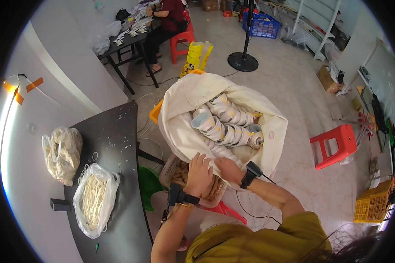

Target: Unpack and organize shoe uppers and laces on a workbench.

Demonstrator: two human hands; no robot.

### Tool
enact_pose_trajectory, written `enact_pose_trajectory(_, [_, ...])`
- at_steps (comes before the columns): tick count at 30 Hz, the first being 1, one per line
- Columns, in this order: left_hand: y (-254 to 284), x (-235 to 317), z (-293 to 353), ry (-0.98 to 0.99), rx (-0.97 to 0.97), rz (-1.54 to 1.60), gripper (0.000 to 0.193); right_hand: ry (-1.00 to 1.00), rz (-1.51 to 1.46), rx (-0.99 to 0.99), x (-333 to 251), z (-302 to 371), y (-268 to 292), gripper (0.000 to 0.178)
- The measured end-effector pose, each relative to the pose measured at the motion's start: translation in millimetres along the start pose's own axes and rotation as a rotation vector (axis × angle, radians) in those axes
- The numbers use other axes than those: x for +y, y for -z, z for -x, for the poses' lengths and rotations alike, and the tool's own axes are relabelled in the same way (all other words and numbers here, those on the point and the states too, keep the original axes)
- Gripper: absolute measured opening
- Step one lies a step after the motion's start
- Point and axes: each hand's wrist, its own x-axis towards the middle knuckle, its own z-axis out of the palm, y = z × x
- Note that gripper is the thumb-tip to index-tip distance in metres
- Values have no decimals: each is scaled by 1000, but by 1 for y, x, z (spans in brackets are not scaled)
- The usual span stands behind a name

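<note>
Both my left hand [200, 174] and right hand [227, 168] pinched the white sack [184, 131] at its near rim; the spools [226, 125] beyond lay unremoved.

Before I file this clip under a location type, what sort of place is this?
Probably a small workshop for piecework: a big cloth sack of stacked paper cups, bags of white cords on a black table, crates and stools about.
</note>
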Motion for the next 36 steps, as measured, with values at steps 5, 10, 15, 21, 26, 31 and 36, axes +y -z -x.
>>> enact_pose_trajectory(5, [-9,-17,-28,-3,2,-28,49,18,7,-51,-17,24,-3,35])
enact_pose_trajectory(10, [-15,-33,-61,45,190,51,72,-19,-20,-63,-56,48,12,41])
enact_pose_trajectory(15, [-20,-43,-71,294,-104,137,74,-147,-29,308,-51,54,92,35])
enact_pose_trajectory(21, [-39,-44,-76,187,-53,-4,58,-758,98,154,75,112,138,51])
enact_pose_trajectory(26, [-41,-40,-71,199,-60,71,55,-664,143,21,76,96,153,70])
enact_pose_trajectory(31, [-44,-17,-68,54,-19,33,81,-598,84,-345,104,56,143,106])
enact_pose_trajectory(36, [-38,-22,-69,149,-233,-12,103,-947,-481,-429,119,33,143,114])
